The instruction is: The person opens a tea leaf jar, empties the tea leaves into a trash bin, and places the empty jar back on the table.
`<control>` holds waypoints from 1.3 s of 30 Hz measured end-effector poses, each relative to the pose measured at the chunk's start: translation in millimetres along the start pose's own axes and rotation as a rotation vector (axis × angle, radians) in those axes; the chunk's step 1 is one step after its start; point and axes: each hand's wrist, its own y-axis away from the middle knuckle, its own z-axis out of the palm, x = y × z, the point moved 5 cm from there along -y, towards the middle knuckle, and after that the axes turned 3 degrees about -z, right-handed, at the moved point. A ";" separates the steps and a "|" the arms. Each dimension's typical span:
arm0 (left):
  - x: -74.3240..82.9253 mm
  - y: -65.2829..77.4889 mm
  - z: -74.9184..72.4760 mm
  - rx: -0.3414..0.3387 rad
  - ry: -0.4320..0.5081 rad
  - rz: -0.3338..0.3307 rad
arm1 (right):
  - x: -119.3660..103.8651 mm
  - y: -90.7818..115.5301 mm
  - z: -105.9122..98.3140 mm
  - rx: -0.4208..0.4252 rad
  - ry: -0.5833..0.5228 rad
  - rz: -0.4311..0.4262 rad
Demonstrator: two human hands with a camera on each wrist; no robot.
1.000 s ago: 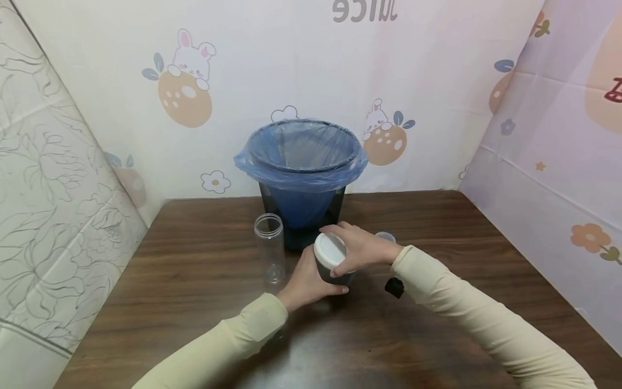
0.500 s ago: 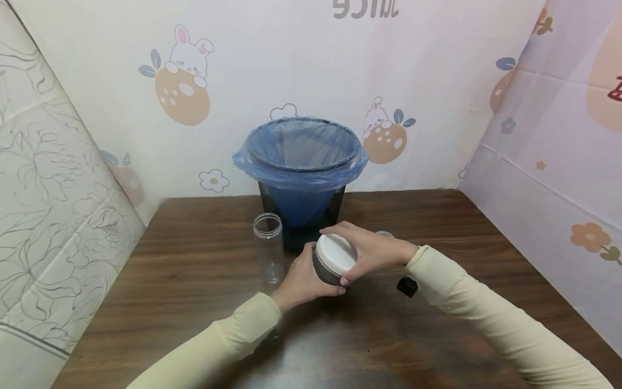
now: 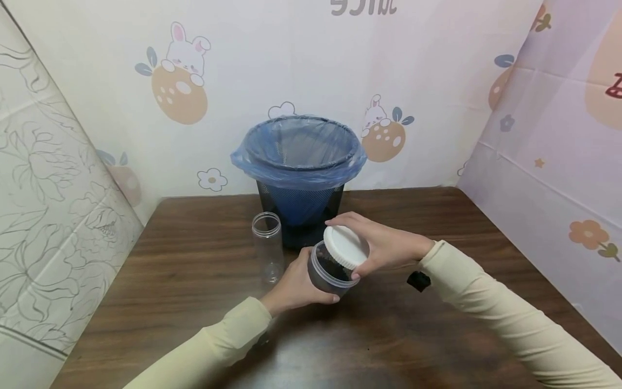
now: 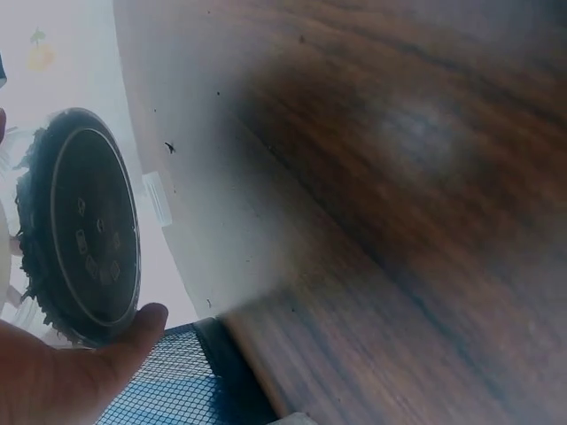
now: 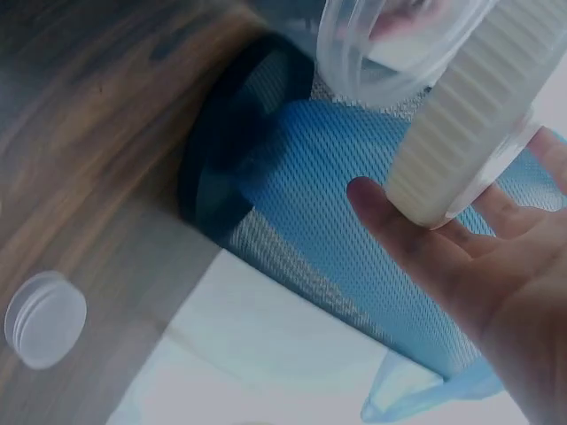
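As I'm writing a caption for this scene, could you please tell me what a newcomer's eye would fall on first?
Probably the blue-lined bin at the back of the table. Next, in front of it, the left hand holds a jar while the right hand grips a white lid tilted over the jar. A clear bottle stands upright to the left of the jar.

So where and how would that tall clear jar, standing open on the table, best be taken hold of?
Probably round the upper body of the tall clear jar, just below its ridged neck, coming from the person's left. It stands upright with straight sides, and that side looks free, while the left hand is close on its right and the mesh bin stands behind.
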 end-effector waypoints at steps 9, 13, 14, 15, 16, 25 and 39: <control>4.7 10.7 -6.2 0.034 0.028 0.018 | 16.5 10.8 -23.4 0.071 0.039 0.069; 6.9 15.8 -9.1 0.048 0.031 0.053 | 27.7 14.0 -31.9 0.086 0.071 0.111; 7.3 17.3 -9.8 0.050 0.034 0.059 | 31.1 14.3 -33.5 0.090 0.078 0.118; 7.6 18.9 -10.7 0.054 0.034 0.064 | 34.1 14.3 -34.9 0.093 0.084 0.128; 8.1 20.7 -11.6 0.059 0.036 0.069 | 37.8 14.4 -36.1 0.095 0.091 0.138; 9.0 36.5 -23.5 0.102 0.005 0.069 | 71.4 12.6 -36.7 0.104 0.066 0.227; 5.7 46.9 -29.4 0.102 0.036 0.063 | 106.1 -9.0 -3.2 0.021 0.096 0.232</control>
